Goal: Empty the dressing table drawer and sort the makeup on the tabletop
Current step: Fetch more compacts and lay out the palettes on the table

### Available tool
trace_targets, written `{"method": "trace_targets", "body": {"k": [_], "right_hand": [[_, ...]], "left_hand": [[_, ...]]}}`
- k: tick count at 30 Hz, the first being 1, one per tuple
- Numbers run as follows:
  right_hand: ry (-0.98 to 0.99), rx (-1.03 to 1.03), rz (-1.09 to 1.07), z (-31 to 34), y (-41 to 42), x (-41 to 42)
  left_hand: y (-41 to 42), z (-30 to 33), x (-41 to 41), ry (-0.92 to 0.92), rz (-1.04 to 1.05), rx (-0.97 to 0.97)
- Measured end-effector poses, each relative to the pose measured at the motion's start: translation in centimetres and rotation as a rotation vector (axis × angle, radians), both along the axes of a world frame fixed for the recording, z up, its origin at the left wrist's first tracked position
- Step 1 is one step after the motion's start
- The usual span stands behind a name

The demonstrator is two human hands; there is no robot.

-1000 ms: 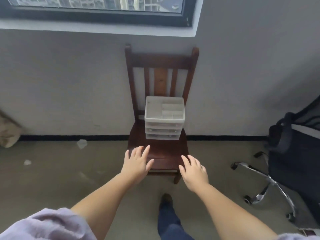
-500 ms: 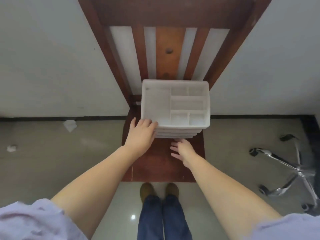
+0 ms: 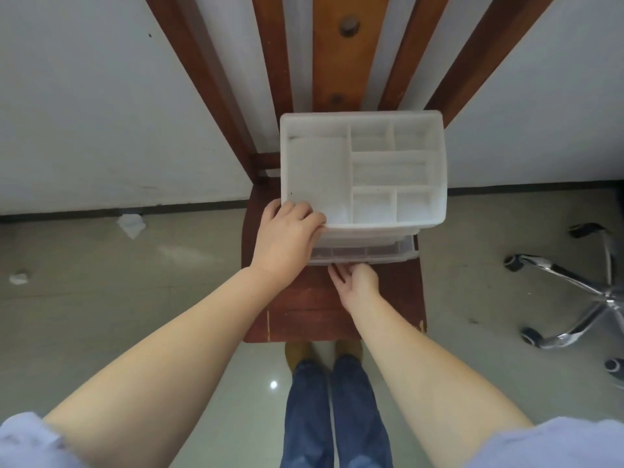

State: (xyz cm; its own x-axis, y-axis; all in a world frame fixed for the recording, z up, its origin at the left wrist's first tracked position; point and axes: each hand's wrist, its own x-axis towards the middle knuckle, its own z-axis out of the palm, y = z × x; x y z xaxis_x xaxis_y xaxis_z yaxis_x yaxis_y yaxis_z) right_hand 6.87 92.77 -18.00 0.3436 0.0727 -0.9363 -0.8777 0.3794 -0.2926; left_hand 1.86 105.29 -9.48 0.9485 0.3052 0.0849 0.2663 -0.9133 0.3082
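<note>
Head view, looking steeply down.

White plastic organizer point(image 3: 363, 170): on the seat of a dark wooden chair point(image 3: 304, 309), against the slatted backrest. Top tray divided into one large left compartment and five smaller ones at right; no contents visible. Stacked drawers below.

Bottom drawer point(image 3: 364, 255): translucent, front edge standing out slightly beyond the drawers above. Contents too blurred to tell.

Left hand point(image 3: 287, 239): on the organizer's front left corner, fingers curled over the top rim, thumb down the left side; gripping the corner.

Right hand point(image 3: 356, 282): just below the front edge of the bottom drawer, near its middle, palm turned up, fingertips touching or under the edge. Fingers close together and lightly bent; cannot tell whether hooked on a handle or merely resting.

Both forearms bare, pale lilac sleeves point(image 3: 30, 440) at the bottom corners.

Below the chair: blue jeans point(image 3: 334, 413), brown shoes point(image 3: 297, 354) on a glossy pale floor.

Left floor: two crumpled white scraps point(image 3: 131, 224) near the black skirting. Right: chrome castor base of an office chair point(image 3: 580, 298).
</note>
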Motion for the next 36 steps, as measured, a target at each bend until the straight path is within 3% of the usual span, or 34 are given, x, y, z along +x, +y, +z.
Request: {"method": "trace_targets", "body": {"k": [7, 9, 11, 13, 16, 19, 22, 24, 29, 32, 36], "right_hand": [[0.047, 0.064, 0.128, -0.1, -6.4, -5.2], [0.059, 0.059, 0.302, 0.7, -7.9, -4.8], [0.019, -0.023, 0.695, 2.5, -9.3, -3.5], [-0.170, -0.157, 1.108, 4.4, -10.4, -1.4], [-0.691, -0.432, 1.347, 6.1, -10.2, 2.0], [-1.099, -0.721, 1.712, 4.5, -7.8, 4.1], [-1.165, -0.953, 2.065, 1.5, -6.1, 4.9], [-1.226, -1.017, 2.073, 0.2, -5.7, 5.6], [-1.411, -1.084, 2.165, -0.9, -6.7, 6.0], [-1.394, -0.981, 2.149, 0.2, -7.6, 6.0], [-1.319, -0.842, 1.926, 3.6, -8.4, 5.6]], "left_hand": [[-0.4, 0.2, -0.2, 0.014, 0.020, -0.025], [-0.9, 0.4, -0.6, 0.029, 0.033, -0.001], [-1.6, 0.2, -1.9, -0.031, 0.011, 0.053], [-3.3, -0.4, -4.0, -0.129, -0.145, 0.027], [-5.9, -2.4, -5.1, 0.053, -0.342, -0.117], [-6.7, -5.3, -2.7, 0.351, -0.049, -0.194], [-5.8, -8.1, 0.1, 0.583, 0.036, -0.091], [-5.2, -9.4, 0.8, 0.632, -0.002, -0.012], [-4.6, -10.1, -0.4, 0.561, -0.138, 0.138], [-4.6, -8.8, -0.9, 0.553, -0.110, 0.002], [-4.3, -5.3, -2.3, 0.448, -0.047, -0.223]]}}
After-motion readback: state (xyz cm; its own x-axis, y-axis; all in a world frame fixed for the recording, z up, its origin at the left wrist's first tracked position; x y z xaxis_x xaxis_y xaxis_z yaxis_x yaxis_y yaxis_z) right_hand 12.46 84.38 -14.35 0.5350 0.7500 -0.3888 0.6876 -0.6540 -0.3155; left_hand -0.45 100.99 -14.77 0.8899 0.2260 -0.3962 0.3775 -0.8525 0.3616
